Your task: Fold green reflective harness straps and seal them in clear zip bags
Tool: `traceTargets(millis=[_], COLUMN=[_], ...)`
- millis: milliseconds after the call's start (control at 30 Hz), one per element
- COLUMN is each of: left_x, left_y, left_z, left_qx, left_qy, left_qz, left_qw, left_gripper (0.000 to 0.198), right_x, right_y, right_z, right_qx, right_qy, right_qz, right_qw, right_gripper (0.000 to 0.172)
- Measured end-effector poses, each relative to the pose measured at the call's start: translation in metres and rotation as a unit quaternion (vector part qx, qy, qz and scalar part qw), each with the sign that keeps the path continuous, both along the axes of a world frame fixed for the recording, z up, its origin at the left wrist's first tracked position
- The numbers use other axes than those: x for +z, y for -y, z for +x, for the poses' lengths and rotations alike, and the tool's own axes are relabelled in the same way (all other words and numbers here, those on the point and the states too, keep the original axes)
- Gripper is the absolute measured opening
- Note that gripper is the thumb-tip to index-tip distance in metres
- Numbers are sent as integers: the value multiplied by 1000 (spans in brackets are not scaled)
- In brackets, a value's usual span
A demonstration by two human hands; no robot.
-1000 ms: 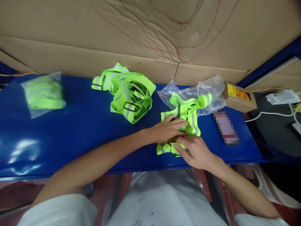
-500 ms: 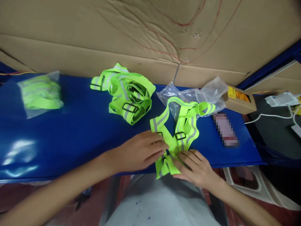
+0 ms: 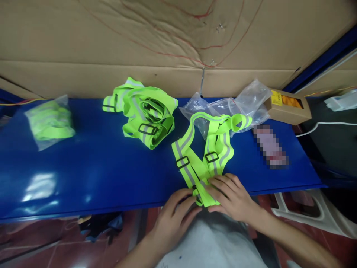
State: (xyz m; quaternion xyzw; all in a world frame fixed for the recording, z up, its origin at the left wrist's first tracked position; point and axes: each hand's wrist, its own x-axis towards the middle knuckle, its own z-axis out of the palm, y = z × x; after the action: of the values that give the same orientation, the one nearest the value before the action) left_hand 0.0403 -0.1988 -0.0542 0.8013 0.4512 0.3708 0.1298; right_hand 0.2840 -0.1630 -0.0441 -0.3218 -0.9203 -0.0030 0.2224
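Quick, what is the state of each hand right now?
Left hand: fingers curled at the near end of the reflective harness; whether it grips cannot be told.
Right hand: open, fingers flat on that same end.

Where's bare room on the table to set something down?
Widest bare patch: front left of the table, between the bagged strap, the pile and the left hand. A small one front right, between the right hand and the blurred item. Crowded at back right: strap, bags, box.
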Motion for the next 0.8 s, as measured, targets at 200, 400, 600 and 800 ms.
traceTargets(millis=[200,400,600,800], left_x=[-12,-12,-17,-10], left_y=[9,9,14,8], left_z=[8,15,9,2], left_qx=[12,-41,6,7], left_qy=[-17,-26,-73,-90], left_qz=[23,-57,-32,54], left_qw=[1000,997,997,994], left_gripper=[40,29,20,26], right_x=[-3,2,9,15], right_y=[1,-3,-6,-8], right_z=[-1,-1,2,6], right_qx=[-18,9,19,23], right_qy=[-15,1,59,26], right_qz=[-16,-30,-37,-76], right_qw=[1000,1000,997,997], right_gripper=[49,51,41,30])
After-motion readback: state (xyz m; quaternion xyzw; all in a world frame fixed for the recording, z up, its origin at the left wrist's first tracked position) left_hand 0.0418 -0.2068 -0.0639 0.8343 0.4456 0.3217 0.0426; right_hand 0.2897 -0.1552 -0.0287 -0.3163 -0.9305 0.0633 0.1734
